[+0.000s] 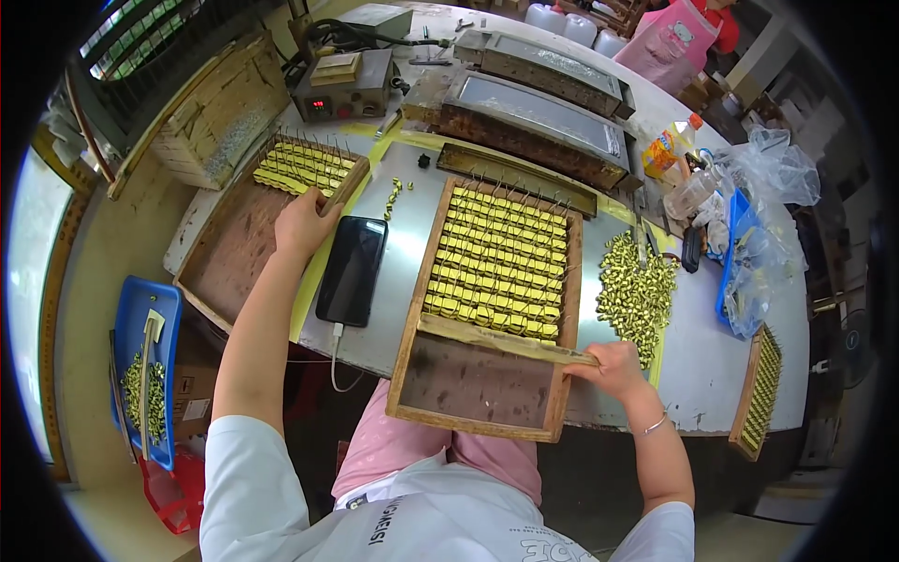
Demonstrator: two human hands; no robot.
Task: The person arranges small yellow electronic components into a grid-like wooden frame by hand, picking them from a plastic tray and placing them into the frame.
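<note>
My left hand (304, 225) is closed on the near right rim of a wooden tray (211, 309); its fingertips are partly hidden. Rows of yellow strips with thin wires (304, 167) fill the far end of that tray. In front of me, a second wooden tray (403, 379) holds many yellow rows with wires (496, 258), and its near part shows a bare brown bottom. Across this tray lies a wooden bar (506, 344), pressed along the nearest row. My right hand (613, 368) grips the bar's right end at the tray's edge.
A black phone (352, 272) with a white cable lies between the trays. Small gold-coloured metal pieces (637, 290) are heaped at right. Long metal-topped boxes (538, 117), a control box (346, 84) and a bottle (670, 145) stand farther back. A blue tray (150, 375) sits at left.
</note>
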